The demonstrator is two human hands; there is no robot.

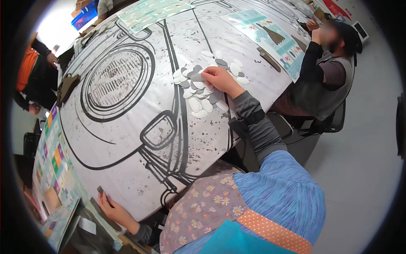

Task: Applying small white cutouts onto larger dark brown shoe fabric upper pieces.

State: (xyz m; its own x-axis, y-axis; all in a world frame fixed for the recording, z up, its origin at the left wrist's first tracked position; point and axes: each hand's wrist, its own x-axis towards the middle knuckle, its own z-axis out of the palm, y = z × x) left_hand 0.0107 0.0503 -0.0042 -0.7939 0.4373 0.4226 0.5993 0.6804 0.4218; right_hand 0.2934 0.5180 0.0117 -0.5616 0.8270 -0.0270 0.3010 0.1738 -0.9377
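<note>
Here your right hand (220, 79) lay on the pile of oval discs (203, 91), fingers together, pinching a grey one. Your left hand (111, 207) gripped a small dark piece (100, 190) at the table (127, 169) edge.

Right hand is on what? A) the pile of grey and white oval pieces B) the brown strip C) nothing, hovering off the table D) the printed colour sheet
A: the right hand rests its fingers on the pile of grey and white oval pieces spread on the drawing-covered table.
</note>
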